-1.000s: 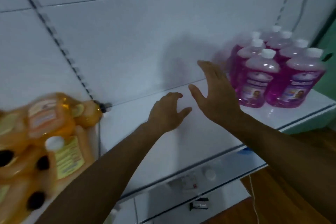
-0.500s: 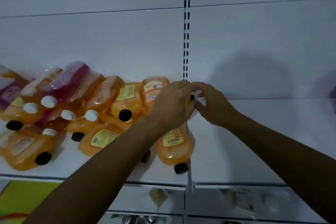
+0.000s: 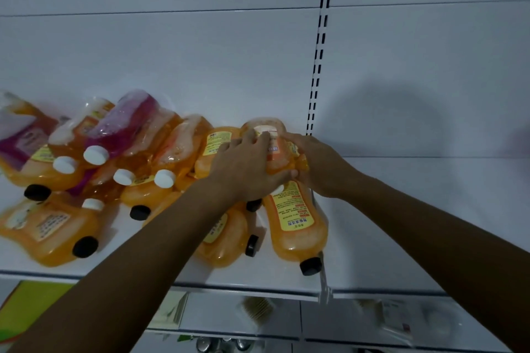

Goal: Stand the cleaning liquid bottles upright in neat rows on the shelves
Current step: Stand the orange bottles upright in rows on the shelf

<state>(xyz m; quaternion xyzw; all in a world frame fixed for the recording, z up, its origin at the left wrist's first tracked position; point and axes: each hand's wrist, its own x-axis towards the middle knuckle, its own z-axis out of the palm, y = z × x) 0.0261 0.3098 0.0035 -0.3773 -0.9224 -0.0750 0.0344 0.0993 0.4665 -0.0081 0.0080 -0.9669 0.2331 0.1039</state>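
Several orange cleaning liquid bottles lie on their sides in a heap on the white shelf (image 3: 401, 252), some with white caps, some with black. A pink bottle (image 3: 126, 123) lies on top of the heap at the left. Both hands hold one orange bottle (image 3: 265, 129) at the heap's right end, by the back wall. My left hand (image 3: 243, 169) lies over its lower part with the fingers curled round it. My right hand (image 3: 318, 163) grips its right side. Just in front of them another orange bottle (image 3: 296, 223) lies with its black cap toward the shelf's front edge.
The shelf to the right of the slotted upright (image 3: 318, 66) shows bare white surface. A lower shelf (image 3: 229, 312) below holds small blurred items. Something green-yellow (image 3: 25, 301) shows at the lower left.
The view swung left from the upright pink bottles to the heap of orange ones. Both hands moved from the slotted upright onto the rightmost orange bottle at the back and took hold of it.
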